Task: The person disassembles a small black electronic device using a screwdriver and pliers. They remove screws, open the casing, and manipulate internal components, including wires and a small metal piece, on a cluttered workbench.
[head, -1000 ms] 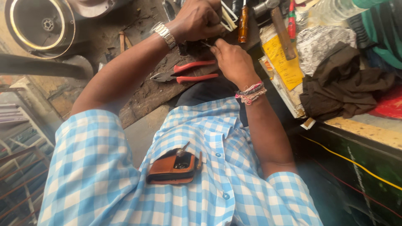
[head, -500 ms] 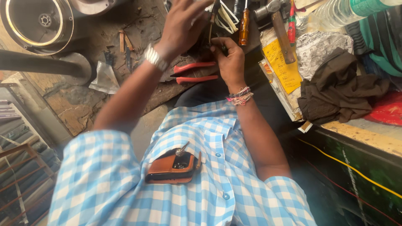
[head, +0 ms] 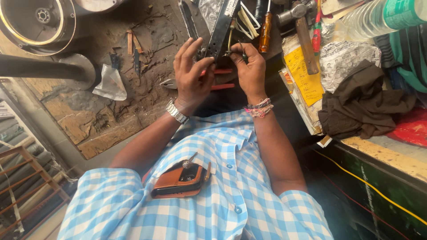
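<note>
My left hand (head: 191, 75), with a metal watch on the wrist, grips a long black bar-shaped part (head: 221, 31) from the left side. My right hand (head: 250, 66), with thread bands on the wrist, pinches a thin wire (head: 231, 44) against the bar's right edge. White and yellow wires (head: 247, 20) loop out near the bar's far end. Red-handled pliers (head: 221, 79) lie on the worn bench right under both hands, mostly hidden by them.
An amber-handled screwdriver (head: 265, 29), a hammer (head: 303, 35), a yellow paper (head: 304, 75) and a dark cloth (head: 362, 106) lie to the right. A round metal housing (head: 35, 22) and a plastic scrap (head: 111, 84) sit left. A phone in a brown case (head: 178, 182) fills my shirt pocket.
My left hand has come back from the far end of the bench to grip the black bar. Both hands now sit closer together and nearer my chest.
</note>
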